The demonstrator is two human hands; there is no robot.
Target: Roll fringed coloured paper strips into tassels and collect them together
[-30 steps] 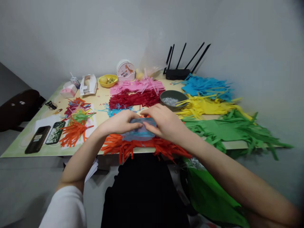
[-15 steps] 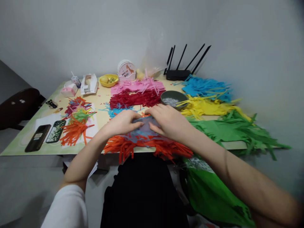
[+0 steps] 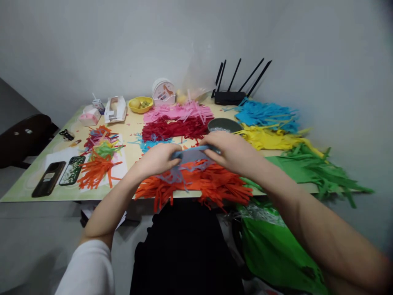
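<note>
A light-blue fringed paper strip (image 3: pixel 194 155) is stretched between my two hands over the table's front part. My left hand (image 3: pixel 159 157) pinches its left end between thumb and fingers. At the other end, my right hand (image 3: pixel 225 147) is closed on its upper edge. The blue fringe hangs down, a little blurred. Beneath it lies a pile of orange fringed paper (image 3: pixel 221 184), spilling over the table edge. Dark red fringed paper (image 3: pixel 175 128) and pink fringed paper (image 3: pixel 181 110) lie behind my hands, with some bright blue fringe (image 3: pixel 152 145) near my left hand.
Blue (image 3: pixel 265 114), yellow (image 3: pixel 270 139) and green fringed paper (image 3: pixel 307 170) lie at the right. A bowl (image 3: pixel 224 124) and a black router (image 3: pixel 230 97) stand behind. Mixed-colour tassels (image 3: pixel 100 159) and two phones (image 3: pixel 49 178) are at the left.
My right hand has moved slightly right, and the light-blue strip is now pulled straighter, with its fringe hanging. My left hand stays nearly in place.
</note>
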